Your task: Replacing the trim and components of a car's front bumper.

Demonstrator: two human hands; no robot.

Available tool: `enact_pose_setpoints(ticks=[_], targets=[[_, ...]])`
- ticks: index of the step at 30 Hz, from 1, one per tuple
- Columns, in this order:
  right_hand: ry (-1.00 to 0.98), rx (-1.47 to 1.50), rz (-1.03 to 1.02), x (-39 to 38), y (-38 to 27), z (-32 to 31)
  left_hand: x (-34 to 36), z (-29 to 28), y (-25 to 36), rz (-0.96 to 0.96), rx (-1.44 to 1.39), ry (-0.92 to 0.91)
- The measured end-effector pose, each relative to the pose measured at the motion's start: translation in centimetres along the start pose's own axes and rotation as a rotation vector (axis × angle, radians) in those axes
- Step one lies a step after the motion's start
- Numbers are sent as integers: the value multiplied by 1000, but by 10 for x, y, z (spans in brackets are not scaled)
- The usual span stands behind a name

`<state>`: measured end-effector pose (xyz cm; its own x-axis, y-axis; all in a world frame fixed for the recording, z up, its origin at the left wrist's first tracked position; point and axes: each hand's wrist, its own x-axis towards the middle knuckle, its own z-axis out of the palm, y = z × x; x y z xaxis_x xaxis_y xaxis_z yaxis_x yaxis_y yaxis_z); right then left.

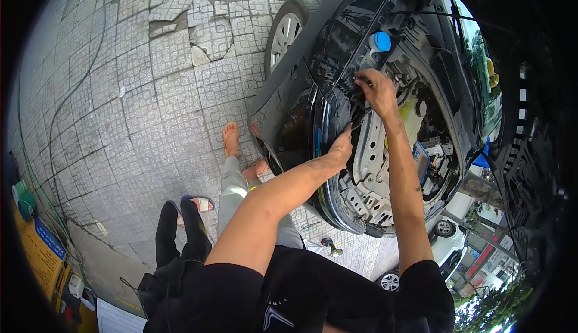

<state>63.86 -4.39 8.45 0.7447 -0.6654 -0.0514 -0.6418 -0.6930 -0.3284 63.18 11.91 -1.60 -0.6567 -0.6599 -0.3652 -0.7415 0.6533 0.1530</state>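
Note:
I lean over the front corner of a dark car (pixel 292 119) whose bonnet is raised. My left hand (pixel 341 150) is closed around the inner edge of the headlight (pixel 338 111), with some fingers hidden by the hand itself. Farther up, my right hand (pixel 378 91) is bent down at the wing's inner edge, thumb and fingers pinched together. Whatever small thing lies between those fingertips is too small to make out. Just beyond it sits a blue round cap (pixel 380 41) on a filler neck. Below the right wrist runs a pale metal front panel (pixel 368 152) with holes.
The raised bonnet (pixel 530 152) stands along the right. Beside my bare forearms, the engine bay (pixel 427 152) holds hoses and metal parts. A person in dark trousers (pixel 191 230) stands at my left on grey paving (pixel 156 128). A small tool-like object (pixel 330 246) lies on the ground.

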Motion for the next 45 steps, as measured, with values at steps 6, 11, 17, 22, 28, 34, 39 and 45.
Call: enact_pose_setpoints(ticks=[6,11,17,22,28,34,39,45], targets=[[-125,-129,-13,11,-4,-12,8,2,1,8,74,30],[-53,-150,21,5,-4,-6,9,5,4,29,42,66],[33,-120,110,-5,-4,12,13,16,-3,5,70,75],[98,-235,79,-8,-10,16,2,2,4,-24,16,113],[102,-275,230,-1,-10,33,4,3,-4,-35,-22,80],[225,-234,280,-15,-20,39,-7,4,-10,-41,-54,76],[160,-247,151,-29,-10,20,1,4,1,10,13,89],[152,-132,245,-13,5,43,-5,-13,-8,-86,-53,198]])
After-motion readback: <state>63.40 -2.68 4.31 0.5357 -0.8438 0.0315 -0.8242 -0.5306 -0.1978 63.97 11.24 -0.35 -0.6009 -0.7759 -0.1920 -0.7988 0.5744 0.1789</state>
